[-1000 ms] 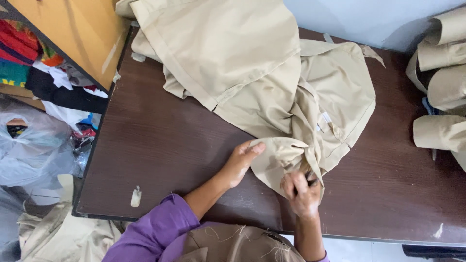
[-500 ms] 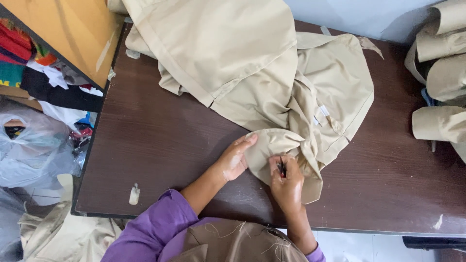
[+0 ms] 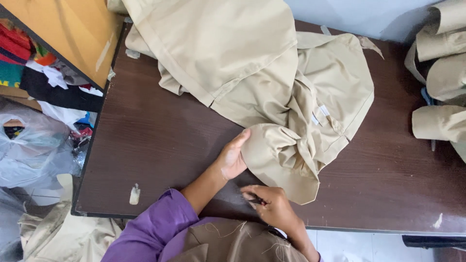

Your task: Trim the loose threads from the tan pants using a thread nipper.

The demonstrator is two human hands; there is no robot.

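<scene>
Two hands working a beige garment on the dark wood table, left hand flat against its bunched edge, right hand just below it, pinched on a small dark tool.

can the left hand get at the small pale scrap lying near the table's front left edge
Probably yes: the left hand rests by the beige garment, and only bare dark table lies between it and the scrap.
</scene>
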